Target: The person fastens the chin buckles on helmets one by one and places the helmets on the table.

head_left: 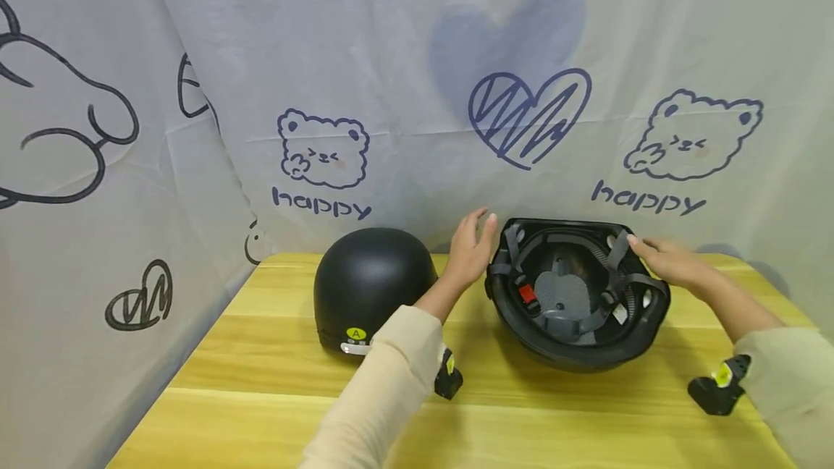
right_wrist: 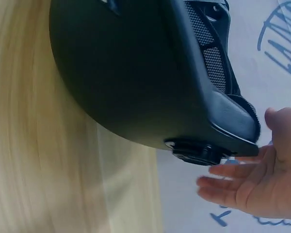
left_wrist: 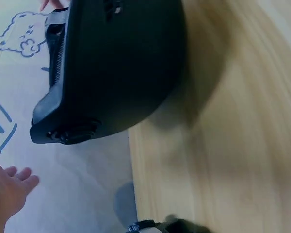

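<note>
A black helmet (head_left: 586, 353) lies upside down on the table, its padded inside, grey straps and red buckle (head_left: 527, 294) facing up. My right hand (head_left: 671, 260) is at its right rim, thumb on the near side and straight fingers (right_wrist: 228, 194) reaching past the edge; whether they touch it I cannot tell. Just off the left rim, my left hand (head_left: 470, 248) is raised with spread fingers, holding nothing. In the left wrist view, a gap separates that hand (left_wrist: 9, 194) from the helmet shell (left_wrist: 126, 63).
A second black helmet (head_left: 371, 281), dome up with a yellow "A" sticker, stands left of my left forearm. The wooden table (head_left: 260, 360) ends at a printed white curtain (head_left: 404, 93). A black wrist device (head_left: 717, 388) sits beside my right sleeve.
</note>
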The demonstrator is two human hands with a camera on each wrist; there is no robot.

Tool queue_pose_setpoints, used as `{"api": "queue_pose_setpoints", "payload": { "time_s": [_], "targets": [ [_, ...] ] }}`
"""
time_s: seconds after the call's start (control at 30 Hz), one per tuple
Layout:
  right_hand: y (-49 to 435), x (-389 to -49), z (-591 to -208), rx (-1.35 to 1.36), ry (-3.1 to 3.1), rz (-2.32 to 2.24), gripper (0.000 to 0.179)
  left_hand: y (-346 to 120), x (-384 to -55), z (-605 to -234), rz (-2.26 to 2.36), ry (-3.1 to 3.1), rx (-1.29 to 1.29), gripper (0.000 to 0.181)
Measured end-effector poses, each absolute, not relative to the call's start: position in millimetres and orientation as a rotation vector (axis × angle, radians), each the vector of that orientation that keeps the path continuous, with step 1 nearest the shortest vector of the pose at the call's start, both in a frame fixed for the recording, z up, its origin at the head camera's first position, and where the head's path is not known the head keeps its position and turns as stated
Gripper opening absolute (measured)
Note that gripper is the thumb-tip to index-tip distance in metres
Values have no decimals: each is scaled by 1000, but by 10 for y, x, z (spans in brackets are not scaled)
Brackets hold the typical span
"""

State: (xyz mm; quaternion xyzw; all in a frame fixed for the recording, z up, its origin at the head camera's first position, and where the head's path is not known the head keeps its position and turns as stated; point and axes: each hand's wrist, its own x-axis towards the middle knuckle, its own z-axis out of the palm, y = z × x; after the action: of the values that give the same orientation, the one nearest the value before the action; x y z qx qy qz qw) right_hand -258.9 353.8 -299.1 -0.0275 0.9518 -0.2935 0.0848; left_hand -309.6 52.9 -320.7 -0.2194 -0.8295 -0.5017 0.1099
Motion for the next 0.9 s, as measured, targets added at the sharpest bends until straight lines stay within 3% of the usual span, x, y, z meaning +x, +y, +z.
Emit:
{"api": "queue_pose_setpoints", "payload": {
  "time_s": [0.33, 0.43, 0.57, 0.9],
  "targets": [
    [3590, -2726, -3156, 67, 2326, -1324, 92, 708, -3283, -3225, -1774, -2580, -383, 57],
    [3594, -2763, -3188, 97, 2236, -1355, 93, 720, -3302, -3237, -1796, -2636, -367, 58],
    [3606, -2795, -3209, 124, 2160, -1378, 107, 711, -3311, -3260, -1733, -2802, -379, 63],
    [3568, -2793, -3160, 207, 2126, -1357, 99, 754, -3312, -3222, -1698, -2927, -298, 70]
  ]
}}
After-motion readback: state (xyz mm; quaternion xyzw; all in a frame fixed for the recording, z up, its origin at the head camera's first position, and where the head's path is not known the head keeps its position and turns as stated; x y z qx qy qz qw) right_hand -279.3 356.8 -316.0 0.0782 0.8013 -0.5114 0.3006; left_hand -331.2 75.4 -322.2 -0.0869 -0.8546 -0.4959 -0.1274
